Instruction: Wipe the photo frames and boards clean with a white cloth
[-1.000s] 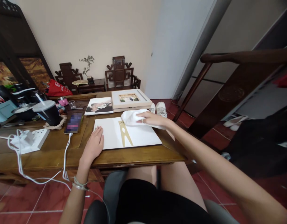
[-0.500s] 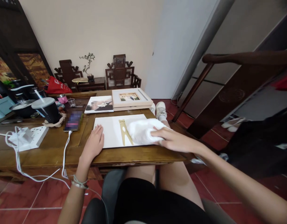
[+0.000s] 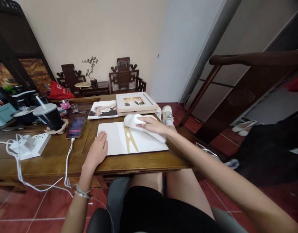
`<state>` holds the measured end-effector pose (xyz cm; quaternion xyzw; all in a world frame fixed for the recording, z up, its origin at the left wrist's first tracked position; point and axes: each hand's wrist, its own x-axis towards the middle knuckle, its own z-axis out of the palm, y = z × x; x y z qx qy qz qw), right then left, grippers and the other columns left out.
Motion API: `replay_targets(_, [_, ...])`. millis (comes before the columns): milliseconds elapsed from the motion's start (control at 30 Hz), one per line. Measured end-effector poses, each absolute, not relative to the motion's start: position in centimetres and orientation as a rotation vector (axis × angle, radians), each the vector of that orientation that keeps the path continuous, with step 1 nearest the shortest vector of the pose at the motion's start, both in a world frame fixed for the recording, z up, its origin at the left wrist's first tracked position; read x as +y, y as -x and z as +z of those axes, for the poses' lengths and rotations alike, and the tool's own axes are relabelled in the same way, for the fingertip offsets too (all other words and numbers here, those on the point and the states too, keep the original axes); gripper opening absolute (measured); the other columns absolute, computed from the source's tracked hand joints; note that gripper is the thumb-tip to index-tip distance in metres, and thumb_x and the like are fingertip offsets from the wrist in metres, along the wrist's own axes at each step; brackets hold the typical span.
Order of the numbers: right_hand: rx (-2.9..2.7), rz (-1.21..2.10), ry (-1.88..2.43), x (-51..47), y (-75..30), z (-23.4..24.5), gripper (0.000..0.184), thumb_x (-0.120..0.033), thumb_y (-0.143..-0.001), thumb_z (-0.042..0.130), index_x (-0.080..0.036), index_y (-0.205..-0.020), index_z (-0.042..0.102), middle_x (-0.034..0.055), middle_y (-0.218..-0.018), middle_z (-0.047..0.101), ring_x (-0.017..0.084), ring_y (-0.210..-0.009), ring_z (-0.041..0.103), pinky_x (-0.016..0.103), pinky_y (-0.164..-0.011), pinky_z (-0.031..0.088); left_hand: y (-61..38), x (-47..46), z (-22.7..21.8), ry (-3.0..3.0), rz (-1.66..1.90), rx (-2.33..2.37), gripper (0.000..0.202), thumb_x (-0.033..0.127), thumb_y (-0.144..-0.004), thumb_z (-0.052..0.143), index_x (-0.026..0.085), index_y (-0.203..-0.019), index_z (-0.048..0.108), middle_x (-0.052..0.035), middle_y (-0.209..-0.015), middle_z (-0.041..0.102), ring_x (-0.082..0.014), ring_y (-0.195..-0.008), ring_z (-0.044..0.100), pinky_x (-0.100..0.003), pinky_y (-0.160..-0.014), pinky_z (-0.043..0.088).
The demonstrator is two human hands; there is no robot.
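Observation:
A flat white board [image 3: 115, 139] with a gold long-legged figure [image 3: 128, 140] on it lies near the table's front edge; whether it is a book or a panel I cannot tell. My left hand [image 3: 99, 149] rests flat on its left edge, fingers stretched out. A bunched white cloth [image 3: 133, 121] lies over the board's far right part, covering the top of the gold figure. Over the cloth, my right hand [image 3: 151, 125] grips it with bent fingers.
Behind the board are a photo book [image 3: 104, 109] and a framed picture in a box [image 3: 136, 103]. To the left stand a lidded drink cup [image 3: 50, 118], a phone on a cable [image 3: 76, 127] and a power strip [image 3: 39, 145]. A wooden chair rail [image 3: 236, 60] rises at right.
My right hand has moved the white cloth away from me and slightly left, from the board's near right part to its far edge. My left hand has stayed in place.

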<state>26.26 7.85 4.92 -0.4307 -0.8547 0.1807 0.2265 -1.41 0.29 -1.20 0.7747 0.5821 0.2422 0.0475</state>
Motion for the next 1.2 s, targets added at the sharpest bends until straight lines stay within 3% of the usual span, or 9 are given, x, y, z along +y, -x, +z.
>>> replay_targets(167, [-2.392, 0.453, 1.09, 7.8, -22.4, 3.6, 0.018, -0.014, -0.079, 0.04, -0.019, -0.084, 0.057, 0.0047, -0.086, 0.065, 0.022, -0.085, 0.059, 0.029, -0.08, 0.042, 1.5, 0.3, -1.2, -2.349, 0.709, 1.77, 0.048, 0.026, -0.095, 0.028, 0.006, -0.135, 0.045, -0.0175, -0.147, 0.04, -0.0241, -0.141, 0.03, -0.045, -0.116, 0.025])
replay_targets(333, [-2.582, 0.374, 1.022, 2.4, -23.3, 4.2, 0.024, -0.004, -0.069, 0.042, -0.019, -0.083, 0.055, 0.0003, -0.063, 0.051, 0.021, -0.069, 0.052, 0.028, -0.073, 0.037, 1.4, 0.2, -1.1, -2.33, 0.697, 1.784, 0.049, 0.025, -0.094, 0.028, 0.005, -0.136, 0.044, -0.0178, -0.149, 0.037, -0.0237, -0.141, 0.028, -0.044, -0.117, 0.023])
replay_targets(567, [-2.856, 0.442, 0.938, -3.5, -25.6, 7.4, 0.021, -0.005, -0.071, 0.042, -0.02, -0.08, 0.053, 0.0018, -0.07, 0.05, 0.021, -0.075, 0.051, 0.028, -0.072, 0.037, 1.3, 0.2, -1.0, -2.328, 0.68, 1.797, 0.05, 0.025, -0.094, 0.028, 0.005, -0.138, 0.04, -0.0186, -0.15, 0.035, -0.0252, -0.141, 0.028, -0.045, -0.116, 0.024])
replay_targets(867, [-2.687, 0.158, 1.024, 5.2, -22.3, 4.1, 0.028, -0.004, -0.076, 0.042, -0.017, -0.096, 0.056, 0.0038, -0.074, 0.059, 0.022, -0.077, 0.057, 0.03, -0.078, 0.039, 1.6, 0.5, -1.7, -2.35, 0.729, 1.775, 0.051, 0.028, -0.095, 0.026, 0.005, -0.138, 0.04, -0.0183, -0.15, 0.035, -0.0254, -0.141, 0.028, -0.046, -0.116, 0.024])
replay_targets(1033, [-2.657, 0.108, 1.083, 7.5, -20.2, 3.4, 0.036, -0.003, -0.079, 0.041, -0.013, -0.11, 0.056, 0.0132, -0.097, 0.064, 0.027, -0.096, 0.06, 0.044, -0.094, 0.036, 1.7, 0.6, -1.5, -2.362, 0.721, 1.76, 0.052, 0.028, -0.094, 0.028, 0.003, -0.138, 0.039, -0.02, -0.15, 0.033, -0.0263, -0.142, 0.024, -0.047, -0.116, 0.023])
replay_targets(1200, [-2.775, 0.088, 0.971, 3.2, -21.0, 3.3, 0.044, 0.001, -0.077, 0.041, -0.009, -0.118, 0.054, 0.0199, -0.116, 0.059, 0.03, -0.128, 0.044, 0.054, -0.107, 0.025, 1.7, 0.8, -1.8, -2.373, 0.727, 1.77, 0.051, 0.028, -0.094, 0.028, 0.005, -0.138, 0.04, -0.019, -0.149, 0.036, -0.0255, -0.141, 0.028, -0.046, -0.116, 0.026])
